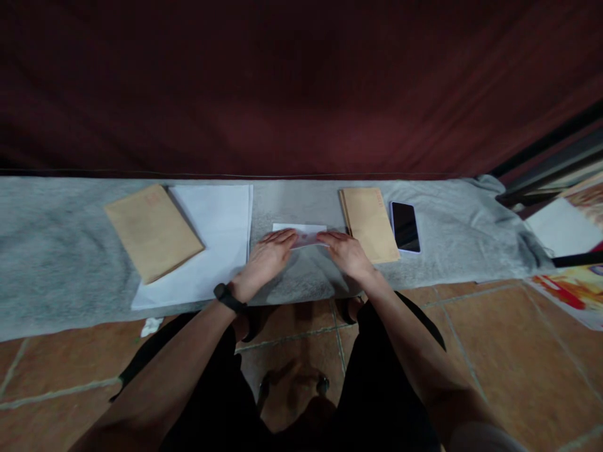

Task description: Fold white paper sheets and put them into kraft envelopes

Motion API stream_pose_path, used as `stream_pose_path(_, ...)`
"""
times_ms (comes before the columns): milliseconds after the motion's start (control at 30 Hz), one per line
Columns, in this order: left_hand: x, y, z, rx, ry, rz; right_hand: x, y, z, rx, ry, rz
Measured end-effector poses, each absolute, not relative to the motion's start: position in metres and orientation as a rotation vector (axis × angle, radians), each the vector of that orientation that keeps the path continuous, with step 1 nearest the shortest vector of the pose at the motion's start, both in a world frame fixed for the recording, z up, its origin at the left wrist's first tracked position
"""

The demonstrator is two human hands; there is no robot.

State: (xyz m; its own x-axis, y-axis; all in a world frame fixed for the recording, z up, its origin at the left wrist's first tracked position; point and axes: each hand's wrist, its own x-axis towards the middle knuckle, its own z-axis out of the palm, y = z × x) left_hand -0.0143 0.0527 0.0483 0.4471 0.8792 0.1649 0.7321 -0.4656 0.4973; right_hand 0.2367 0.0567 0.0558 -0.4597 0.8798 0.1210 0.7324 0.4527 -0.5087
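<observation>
A soft grey cloth point(51, 251), rumpled at its left end, covers a long, narrow table that runs across the whole view. A dark maroon curtain point(301, 100) hangs behind the far edge from left to right. Below the near edge lies a floor of reddish-brown tiles point(513, 339) with pale joints; a crumpled white scrap point(151, 326) sits on it toward the left. Past the right end of the table are a dark frame point(553, 160), a plain white panel point(565, 227) and a brightly coloured print point(577, 292).

On the cloth, at left, a brown envelope stack point(153, 233) lies askew over large white sheets point(217, 229), which stretch from near the far edge to the near edge. Next comes the left hand point(272, 254), its wrist in a black band point(229, 297), fingers together and laid on the left end of a paper strip point(308, 238). The strip lies crosswise mid-table: its far band is bright white and straight-edged, its near band dimmer and faintly pinkish. The right hand point(347, 254) covers its right end likewise; whether either thumb grips underneath, I cannot tell. Just beyond, near the far edge, stand-alone brown envelopes point(370, 224) lie beside a dark-screened phone point(406, 227) with a lilac rim.
</observation>
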Motion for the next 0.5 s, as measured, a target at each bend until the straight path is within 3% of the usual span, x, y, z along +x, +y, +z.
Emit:
stream_pose_path(267,-0.028,0.069,0.062,1.605,1.457,1.083,0.239,0.069,0.060,-1.319,-1.635,0.797)
stream_pose_path(500,-0.024,0.067,0.055,1.635,1.479,0.975,0.236,0.080,0.041,-1.342,-1.483,1.147)
